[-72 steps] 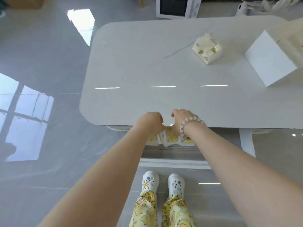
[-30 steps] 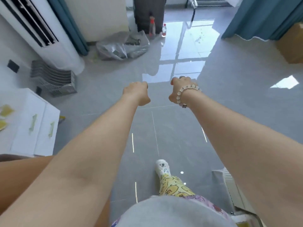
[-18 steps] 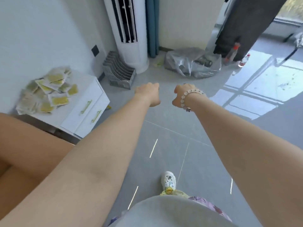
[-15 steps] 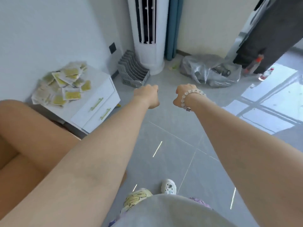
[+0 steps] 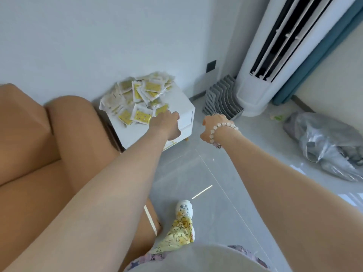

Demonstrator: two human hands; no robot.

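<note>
Shiny white-and-yellow plastic sachets lay crinkled on the smooth, satin-white cabinet. The polished grey floor tiles gleamed like glass, the tan sofa looked like smooth leather, and the silvery plastic bag shone, creased.

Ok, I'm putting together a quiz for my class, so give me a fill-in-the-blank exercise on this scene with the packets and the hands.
1. The heap of yellow-and-white flat packets lies on top of the small ____ drawer cabinet.
2. The ____ hand reaches over that cabinet, next to the packets.
3. The pale bead bracelet circles the ____ wrist.
4. The crumpled grey plastic bag lies on the ____.
Missing words: white; left; right; floor.
</note>
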